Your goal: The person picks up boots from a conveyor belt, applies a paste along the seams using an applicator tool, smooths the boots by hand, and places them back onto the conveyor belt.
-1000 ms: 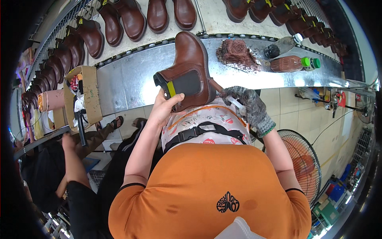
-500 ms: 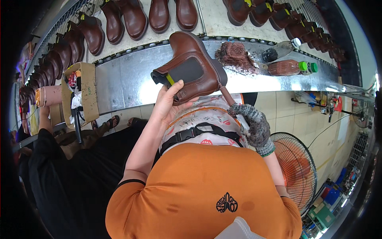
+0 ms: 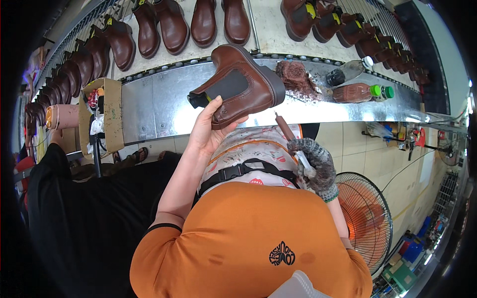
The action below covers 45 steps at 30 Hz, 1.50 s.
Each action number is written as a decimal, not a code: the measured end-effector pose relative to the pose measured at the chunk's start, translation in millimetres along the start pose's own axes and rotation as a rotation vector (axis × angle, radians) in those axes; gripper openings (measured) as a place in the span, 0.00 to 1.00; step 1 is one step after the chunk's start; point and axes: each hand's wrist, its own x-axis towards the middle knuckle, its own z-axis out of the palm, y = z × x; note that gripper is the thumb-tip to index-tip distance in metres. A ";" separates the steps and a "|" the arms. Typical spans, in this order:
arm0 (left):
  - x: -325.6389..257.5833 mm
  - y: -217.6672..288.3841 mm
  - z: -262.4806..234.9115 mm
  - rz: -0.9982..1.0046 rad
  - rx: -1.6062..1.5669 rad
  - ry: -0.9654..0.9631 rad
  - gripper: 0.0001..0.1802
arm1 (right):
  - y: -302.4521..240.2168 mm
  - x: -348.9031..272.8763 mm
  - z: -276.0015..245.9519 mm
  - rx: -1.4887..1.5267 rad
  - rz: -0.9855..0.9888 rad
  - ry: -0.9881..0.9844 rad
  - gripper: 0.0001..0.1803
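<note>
My left hand (image 3: 211, 121) grips a brown ankle boot (image 3: 248, 102) by its upper, with the thumb by the dark elastic side panel. The boot lies tilted on its side above the bench's front edge, its dark sole turned to the right. My right hand (image 3: 318, 166), in a grey knitted glove, is closed around a slim brown stick-like tool (image 3: 284, 127) with a thin tip. The tip points up toward the boot, a short gap below the sole. Something white (image 3: 304, 166), perhaps a rag, is also in the gloved hand; its kind is unclear.
A metal bench ledge (image 3: 154, 107) runs across in front of me. On it are a crumbly reddish-brown heap (image 3: 293, 77), several bottles (image 3: 352, 93) and a cardboard box (image 3: 115, 111). Boots (image 3: 171, 30) line the conveyor beyond. A fan (image 3: 365, 213) stands right; a person in black (image 3: 94, 208) is left.
The tool's tip has come away from the sole edge, and my right hand has moved slightly down. The boot has turned a little in my left hand.
</note>
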 end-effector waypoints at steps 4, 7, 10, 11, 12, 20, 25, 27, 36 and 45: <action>0.6 6.6 -3.4 -0.006 -0.070 -0.045 0.26 | 15.4 -4.7 -7.8 0.686 0.012 -0.095 0.31; -4.8 12.5 -13.7 -0.022 0.014 0.029 0.26 | 5.6 19.1 7.7 0.704 0.119 0.147 0.46; 6.9 6.4 -26.3 0.128 0.264 0.071 0.28 | 65.5 57.0 13.0 0.167 -0.004 0.247 0.40; 9.0 12.8 -13.1 0.095 0.371 0.029 0.28 | 77.4 62.5 14.6 0.241 -0.055 0.271 0.38; 10.8 21.5 -1.8 0.066 0.480 0.005 0.28 | 83.0 69.8 20.2 0.272 -0.016 0.328 0.38; 106.5 75.5 69.1 0.261 0.658 -0.050 0.26 | 212.0 121.5 15.7 -0.686 -0.461 0.428 0.20; 207.1 107.5 116.0 0.298 0.845 0.099 0.27 | 172.2 110.0 36.7 -0.073 -0.110 0.429 0.15; 227.2 114.3 133.3 0.325 1.170 0.285 0.22 | 186.6 113.6 38.7 -0.370 -0.182 0.432 0.14; 301.6 70.6 154.7 0.510 1.621 0.409 0.26 | 170.3 108.8 33.9 -1.057 -0.262 0.341 0.24; 318.3 85.9 78.9 1.388 1.061 0.550 0.29 | 163.5 111.3 29.7 -0.931 -0.246 0.370 0.20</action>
